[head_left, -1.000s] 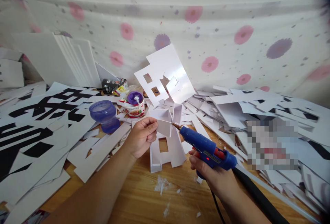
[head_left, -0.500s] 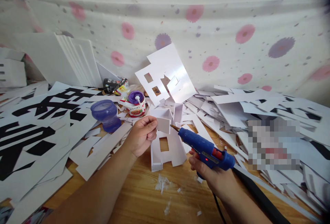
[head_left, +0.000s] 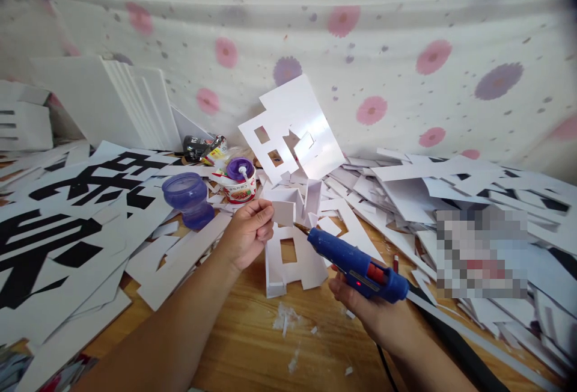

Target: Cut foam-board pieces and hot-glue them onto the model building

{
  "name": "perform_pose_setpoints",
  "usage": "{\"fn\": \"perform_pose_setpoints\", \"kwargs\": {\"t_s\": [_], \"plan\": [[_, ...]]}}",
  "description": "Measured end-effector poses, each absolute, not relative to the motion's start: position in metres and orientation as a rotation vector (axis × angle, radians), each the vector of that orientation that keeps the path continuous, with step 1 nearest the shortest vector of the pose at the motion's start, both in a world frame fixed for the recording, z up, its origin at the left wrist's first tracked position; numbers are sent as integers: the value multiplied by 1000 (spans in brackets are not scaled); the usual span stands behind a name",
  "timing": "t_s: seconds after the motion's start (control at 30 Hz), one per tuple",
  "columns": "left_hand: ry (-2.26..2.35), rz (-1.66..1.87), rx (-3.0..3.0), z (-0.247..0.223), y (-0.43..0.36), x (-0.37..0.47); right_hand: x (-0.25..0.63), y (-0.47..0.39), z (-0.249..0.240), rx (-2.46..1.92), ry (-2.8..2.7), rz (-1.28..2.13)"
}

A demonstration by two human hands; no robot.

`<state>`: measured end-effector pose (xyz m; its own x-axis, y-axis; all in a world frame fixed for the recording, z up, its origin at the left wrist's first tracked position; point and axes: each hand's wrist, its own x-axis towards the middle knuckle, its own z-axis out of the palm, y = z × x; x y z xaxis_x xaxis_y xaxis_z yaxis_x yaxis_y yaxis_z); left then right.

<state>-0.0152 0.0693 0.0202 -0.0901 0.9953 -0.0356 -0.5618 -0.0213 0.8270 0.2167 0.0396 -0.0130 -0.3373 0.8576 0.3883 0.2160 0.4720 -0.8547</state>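
Between thumb and fingers, my left hand [head_left: 250,229] pinches a small white foam-board piece [head_left: 283,213]. My right hand [head_left: 367,308] grips a blue hot glue gun [head_left: 354,260] whose red light is lit. The gun's metal nozzle [head_left: 301,227] points left at the right edge of the held piece; whether it touches I cannot tell. Below and behind them lies a partly built white foam-board form [head_left: 295,269] with upright walls and a square cut-out. Part of that form is hidden by the held piece.
Left of the form stand a purple plastic jar [head_left: 187,199] and a paper tub [head_left: 240,190] with a purple lid in it. A large cut board [head_left: 297,127] leans behind. White offcuts [head_left: 406,193] pile at right; lettered sheets [head_left: 90,223] cover the left. Glue scraps [head_left: 287,317] lie in front.
The glue gun's nozzle has shifted slightly left and lower along the edge of the held piece. My left hand keeps its pinch, and the whole view has shifted slightly.
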Motion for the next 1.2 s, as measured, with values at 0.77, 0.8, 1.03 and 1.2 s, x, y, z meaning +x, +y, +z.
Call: {"fn": "perform_pose_setpoints", "kwargs": {"t_s": [0.77, 0.8, 1.03, 1.2], "plan": [[785, 1382, 476, 25, 54, 5, 208, 33, 9, -787, -2050, 687], [785, 1384, 469, 26, 54, 5, 208, 33, 8, -783, -2054, 682], [795, 1377, 464, 25, 53, 5, 209, 34, 0, -786, -2044, 670], [776, 1377, 473, 23, 53, 5, 208, 35, 0, -746, -2040, 636]]}}
